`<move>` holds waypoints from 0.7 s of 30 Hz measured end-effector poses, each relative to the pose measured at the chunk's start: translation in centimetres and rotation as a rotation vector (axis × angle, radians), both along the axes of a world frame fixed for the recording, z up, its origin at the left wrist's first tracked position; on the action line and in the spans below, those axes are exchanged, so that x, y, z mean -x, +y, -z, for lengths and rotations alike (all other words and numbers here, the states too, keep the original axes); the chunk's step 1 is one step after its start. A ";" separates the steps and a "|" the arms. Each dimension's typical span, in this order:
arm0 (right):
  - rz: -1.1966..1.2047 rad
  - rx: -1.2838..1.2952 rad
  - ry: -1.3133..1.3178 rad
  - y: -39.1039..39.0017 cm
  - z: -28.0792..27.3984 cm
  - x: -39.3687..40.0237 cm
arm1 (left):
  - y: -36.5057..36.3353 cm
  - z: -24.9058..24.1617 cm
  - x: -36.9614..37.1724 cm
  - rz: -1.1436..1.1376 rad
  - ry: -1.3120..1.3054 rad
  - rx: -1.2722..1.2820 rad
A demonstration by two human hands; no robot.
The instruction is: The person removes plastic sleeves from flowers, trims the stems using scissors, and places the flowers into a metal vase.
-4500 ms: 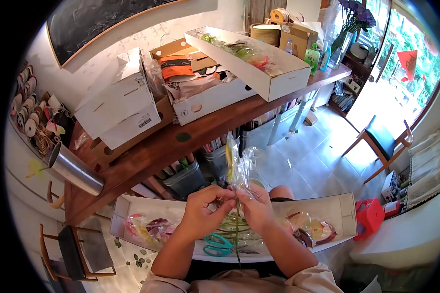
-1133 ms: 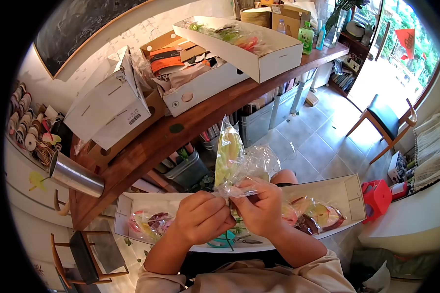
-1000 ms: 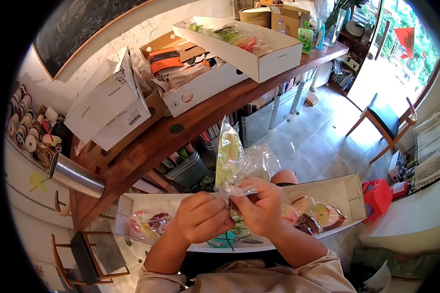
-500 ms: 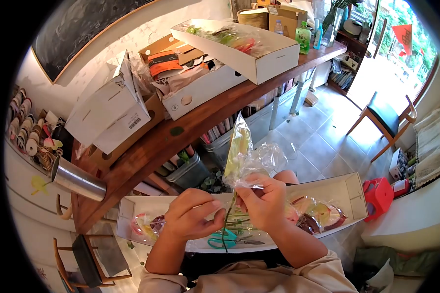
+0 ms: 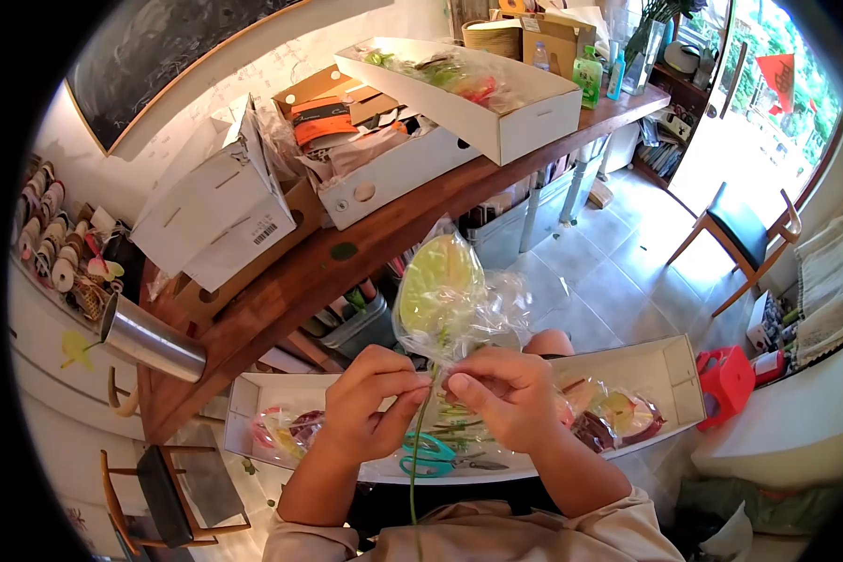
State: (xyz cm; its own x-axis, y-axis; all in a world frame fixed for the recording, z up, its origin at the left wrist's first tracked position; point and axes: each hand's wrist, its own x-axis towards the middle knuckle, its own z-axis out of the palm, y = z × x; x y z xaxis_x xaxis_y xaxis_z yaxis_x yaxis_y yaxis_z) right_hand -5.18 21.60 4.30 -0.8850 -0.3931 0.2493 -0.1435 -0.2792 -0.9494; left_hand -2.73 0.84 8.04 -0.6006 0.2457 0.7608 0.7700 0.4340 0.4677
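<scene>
A pale green anthurium [image 5: 440, 281] in a clear plastic sleeve [image 5: 501, 302] stands upright before me, its long green stem [image 5: 415, 487] hanging down over the box. My left hand [image 5: 370, 407] is closed, thumb and fingertips pinching the stem just under the bloom. Close beside it, my right hand [image 5: 510, 393] pinches the gathered bottom of the sleeve. Below both hands, teal-handled scissors [image 5: 428, 456] lie in a long white box [image 5: 679, 375]. Several wrapped flowers [image 5: 618, 412] and cut stems share that box.
A wooden table [image 5: 365, 245] carries a white flower box [image 5: 534, 122], opened cartons [image 5: 220, 201] and a green bottle [image 5: 586, 77]. A metal cylinder [image 5: 152, 339] juts out at left. Chairs [image 5: 742, 229] stand on both sides, and a red plastic stool [image 5: 726, 384] is at right.
The anthurium has turned its broad face toward me and shifted slightly left. My left hand has come up to the stem, and my right hand has moved lower beside it.
</scene>
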 end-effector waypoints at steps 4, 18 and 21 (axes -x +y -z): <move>0.119 0.075 0.106 -0.8 -1.1 -1.0 | 0.0 0.8 -0.4 0.085 -0.136 -0.162; -0.004 -0.188 0.192 0.2 0.9 -1.5 | 1.2 3.8 -1.9 0.006 -0.147 -0.193; -0.024 -0.279 0.169 0.0 0.6 -2.2 | 1.3 3.7 -2.4 -0.033 -0.148 -0.170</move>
